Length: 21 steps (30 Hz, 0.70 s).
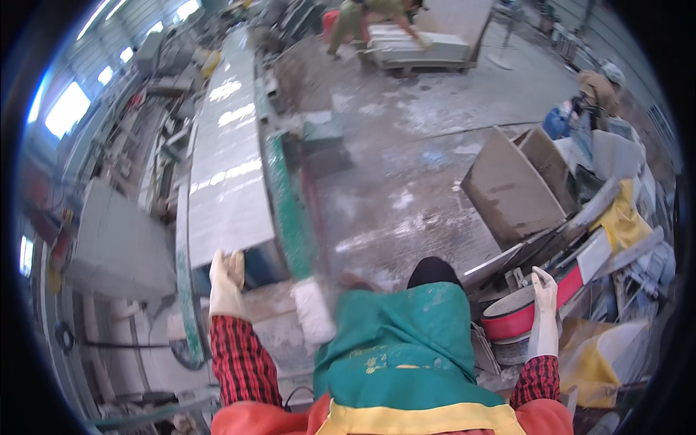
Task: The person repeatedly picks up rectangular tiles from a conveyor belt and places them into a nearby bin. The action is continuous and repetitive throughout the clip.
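My left hand (pixel 230 283), in a pale glove, is by the near end of a long, glossy light-coloured slab surface (pixel 228 199). Its fingers are partly bent, and nothing shows in them; whether they touch the slab's edge I cannot tell. Over on the right, my right hand (pixel 545 301), gloved too, hangs in front of a round, red-sided object with a grey top (pixel 511 303). The fingers there are loosely bent, with a gap to the thumb, and hold nothing. A green apron (pixel 395 348) covers my front between the two arms.
Green rails (pixel 286 206) flank the slab line. Brown-grey panels (pixel 511 188) lean at the right, beside piled offcuts and yellow sheeting (pixel 625 217). Far off, a person (pixel 373 18) bends over stacked slabs (pixel 420 47); another person (pixel 600 90) is at the right. The floor (pixel 406 174) looks wet.
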Tool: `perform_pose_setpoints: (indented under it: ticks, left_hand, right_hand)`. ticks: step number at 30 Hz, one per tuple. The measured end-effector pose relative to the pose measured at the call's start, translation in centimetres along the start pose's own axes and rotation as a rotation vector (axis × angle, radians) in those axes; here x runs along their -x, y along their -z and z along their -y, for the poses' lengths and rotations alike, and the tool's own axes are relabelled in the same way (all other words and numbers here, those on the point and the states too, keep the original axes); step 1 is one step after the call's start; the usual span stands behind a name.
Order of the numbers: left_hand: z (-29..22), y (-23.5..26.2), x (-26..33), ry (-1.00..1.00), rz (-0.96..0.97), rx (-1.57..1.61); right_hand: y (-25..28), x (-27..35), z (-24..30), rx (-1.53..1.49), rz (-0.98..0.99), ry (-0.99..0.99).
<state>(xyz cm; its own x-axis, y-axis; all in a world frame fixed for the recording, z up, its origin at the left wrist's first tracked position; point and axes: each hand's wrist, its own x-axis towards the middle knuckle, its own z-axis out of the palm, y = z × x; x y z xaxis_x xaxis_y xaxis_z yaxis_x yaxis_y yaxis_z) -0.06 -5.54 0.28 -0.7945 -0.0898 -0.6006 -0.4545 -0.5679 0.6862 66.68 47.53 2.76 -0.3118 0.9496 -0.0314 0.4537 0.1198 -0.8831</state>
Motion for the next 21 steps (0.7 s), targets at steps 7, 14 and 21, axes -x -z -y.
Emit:
perform_pose_setpoints:
  ticks: [7, 14, 21]
  left_hand:
    - [2.1, 2.5, -4.3, -0.758, -0.052, -0.607]
    - [9.3, -10.4, 12.3, -0.932, 0.443, -1.289]
    - [12.4, -10.4, 9.4, -1.004, 0.507, -1.895]
  right_hand:
    - [2.3, -1.5, 0.9, 0.678, -0.628, 0.273]
    - [6.9, -2.0, -1.9, 1.024, -0.794, 0.013]
    - [5.0, -2.5, -0.5, 1.063, -0.839, 0.048]
